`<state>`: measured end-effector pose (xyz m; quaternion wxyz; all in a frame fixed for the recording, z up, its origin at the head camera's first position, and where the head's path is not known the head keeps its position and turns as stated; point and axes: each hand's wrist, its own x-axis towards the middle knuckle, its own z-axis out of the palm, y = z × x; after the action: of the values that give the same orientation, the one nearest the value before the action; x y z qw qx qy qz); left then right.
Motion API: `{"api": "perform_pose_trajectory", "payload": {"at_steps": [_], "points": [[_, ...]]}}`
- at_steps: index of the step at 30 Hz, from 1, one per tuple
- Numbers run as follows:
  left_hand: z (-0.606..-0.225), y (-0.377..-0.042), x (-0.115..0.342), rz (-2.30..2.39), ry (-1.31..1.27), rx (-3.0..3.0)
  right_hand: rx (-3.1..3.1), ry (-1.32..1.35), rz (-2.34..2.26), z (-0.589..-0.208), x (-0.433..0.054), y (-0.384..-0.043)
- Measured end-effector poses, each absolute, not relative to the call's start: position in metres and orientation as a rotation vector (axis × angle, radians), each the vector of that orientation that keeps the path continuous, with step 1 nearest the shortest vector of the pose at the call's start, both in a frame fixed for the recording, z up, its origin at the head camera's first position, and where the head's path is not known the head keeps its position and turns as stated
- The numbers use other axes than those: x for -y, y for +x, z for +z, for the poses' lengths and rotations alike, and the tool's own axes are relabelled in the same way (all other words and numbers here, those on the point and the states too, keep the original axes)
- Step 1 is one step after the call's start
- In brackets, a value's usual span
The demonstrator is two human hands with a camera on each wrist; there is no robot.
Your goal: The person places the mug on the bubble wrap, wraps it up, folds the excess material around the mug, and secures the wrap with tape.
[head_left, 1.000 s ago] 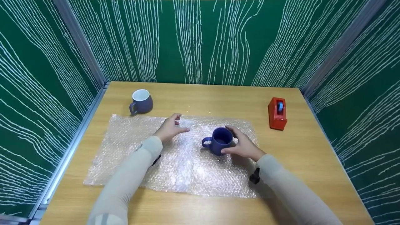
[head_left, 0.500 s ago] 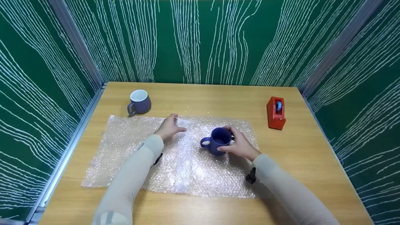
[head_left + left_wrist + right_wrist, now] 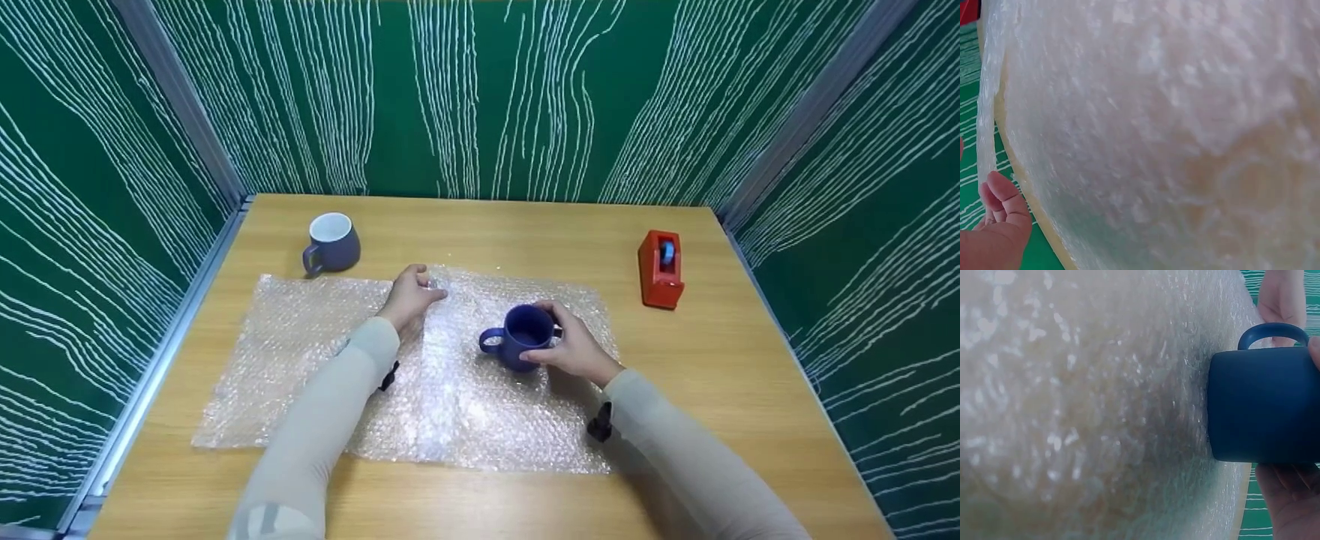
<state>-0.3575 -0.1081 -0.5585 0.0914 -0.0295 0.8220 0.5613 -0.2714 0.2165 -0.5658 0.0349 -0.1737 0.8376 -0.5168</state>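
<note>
A dark blue mug (image 3: 513, 352) stands upright over the right half of the bubble wrap (image 3: 292, 345), its handle pointing left. My right hand (image 3: 576, 346) grips the mug from the right, thumb on the near side and fingers around the far side. In the right wrist view, the mug (image 3: 1266, 405) has its base against the wrap. My left hand (image 3: 409, 298) is at the far edge of the wrap, near its middle. The left wrist view shows that hand (image 3: 1002, 219) pinching a raised edge of the bubble wrap (image 3: 987, 112) between thumb and fingers.
A grey-purple mug (image 3: 335, 247) with a white inside stands at the back left, just beyond the wrap. To the right sits a red tape dispenser (image 3: 661, 274) with a blue roll. Green panels with white lines (image 3: 525, 105) enclose the wooden table (image 3: 480, 495).
My left hand has moved slightly away from me to the wrap's far edge, taken hold of it and raised it a little. The right hand still holds the blue mug in nearly the same spot.
</note>
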Motion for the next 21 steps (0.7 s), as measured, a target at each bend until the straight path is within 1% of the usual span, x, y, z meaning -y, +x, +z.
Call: {"api": "perform_pose_trajectory", "payload": {"at_steps": [11,21], "points": [[-0.549,-0.354,0.095,1.769,0.046,-2.548,-2.571,-0.536,-1.594,-0.568,-0.215,-0.271],[-0.526,-0.34,0.082,1.818,0.106,-2.548,-2.537,-0.532,-1.637,-0.57,-0.217,-0.271]]}}
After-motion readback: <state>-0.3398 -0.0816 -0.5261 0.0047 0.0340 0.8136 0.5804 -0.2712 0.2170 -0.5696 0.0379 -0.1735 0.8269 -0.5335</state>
